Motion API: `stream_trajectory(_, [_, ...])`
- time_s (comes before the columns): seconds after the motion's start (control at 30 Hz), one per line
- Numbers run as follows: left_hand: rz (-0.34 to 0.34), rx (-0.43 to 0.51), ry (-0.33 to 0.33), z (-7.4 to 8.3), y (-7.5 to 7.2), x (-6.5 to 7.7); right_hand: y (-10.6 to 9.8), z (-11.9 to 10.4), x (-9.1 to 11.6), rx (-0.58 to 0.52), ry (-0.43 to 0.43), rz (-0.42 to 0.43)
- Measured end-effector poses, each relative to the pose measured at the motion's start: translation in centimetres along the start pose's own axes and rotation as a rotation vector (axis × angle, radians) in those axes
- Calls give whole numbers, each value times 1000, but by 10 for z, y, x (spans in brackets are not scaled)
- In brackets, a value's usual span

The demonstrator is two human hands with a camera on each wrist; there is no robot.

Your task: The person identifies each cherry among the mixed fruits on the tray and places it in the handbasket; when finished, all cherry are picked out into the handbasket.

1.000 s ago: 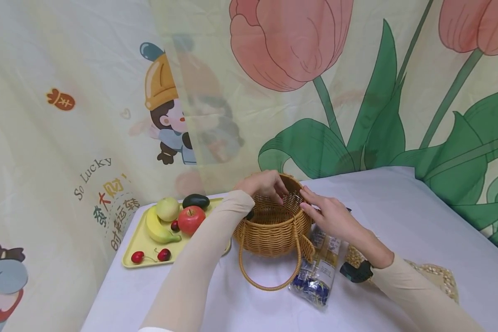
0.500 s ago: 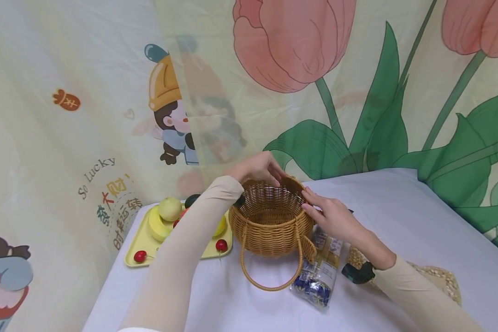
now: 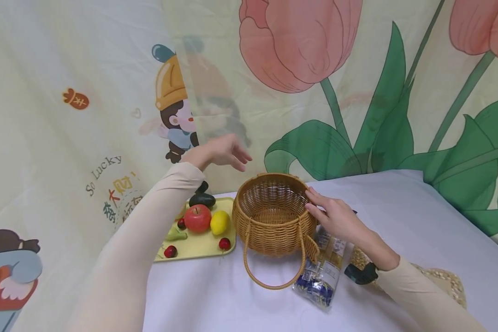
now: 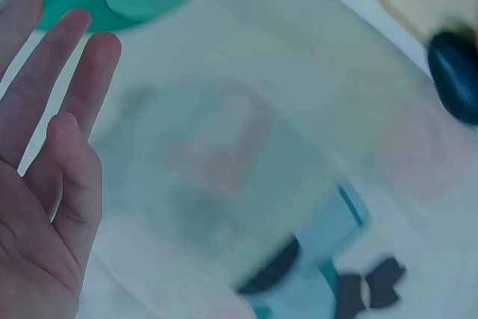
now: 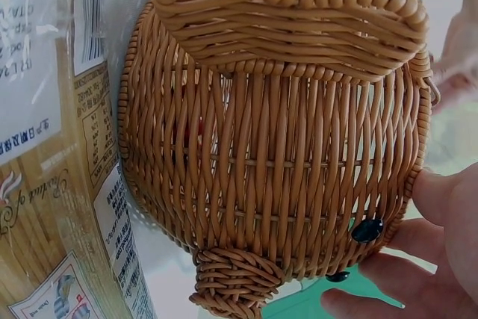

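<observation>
Firstly, noted yellow tray [image 3: 199, 251] at left, with right edge just beside wicker basket [image 3: 274, 237]. Saw left hand [image 3: 223, 151] raised up-left of basket, with fingers apart and an open gap down to rim [image 3: 274, 225]. Found basket upright, mouth up, with handle [image 3: 274, 288] down in front. Logged right hand [image 3: 336, 217] touching right rim with near-straight fingers, beside clear packet [image 3: 325, 274].

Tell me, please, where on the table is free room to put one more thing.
Free: white cloth in front of the yellow tray, left of the wicker handle, and cloth beyond the right hand. Crowded: beside the basket, with tray left and clear packet right.
</observation>
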State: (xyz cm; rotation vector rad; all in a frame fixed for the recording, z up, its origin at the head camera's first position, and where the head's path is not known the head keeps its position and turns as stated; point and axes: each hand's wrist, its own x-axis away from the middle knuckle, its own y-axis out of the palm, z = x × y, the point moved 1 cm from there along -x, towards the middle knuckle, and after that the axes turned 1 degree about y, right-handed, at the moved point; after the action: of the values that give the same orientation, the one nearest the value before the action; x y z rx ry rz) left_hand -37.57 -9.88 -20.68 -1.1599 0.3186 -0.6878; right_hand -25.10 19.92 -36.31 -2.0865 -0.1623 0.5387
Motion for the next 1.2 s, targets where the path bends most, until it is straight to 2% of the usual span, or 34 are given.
stream_trajectory(0.1, [22,-24,-52,-17,-8,22,1,1,1,-1,1,2])
stream_trajectory(0.23, [36,-68,-113,-48,-13,48,0,0,1,3,-4,-3])
stream_trajectory(0.4, [27,-62,-160,-83,-6,80,-3,0,1,8,-5,-5])
stream_trajectory(0.67, [41,-24,-212,-120,7,125,-1,1,0,0,-6,-1])
stream_trajectory(0.83, [35,-6,-258,-139,19,143,-2,1,-1,-3,-4,1])
stream_trajectory(1.03, [38,10,-289,-162,52,152,-2,1,0,-3,3,-7])
stream_trajectory(1.2, [49,20,-290,-173,77,154,-1,1,0,-9,2,-10])
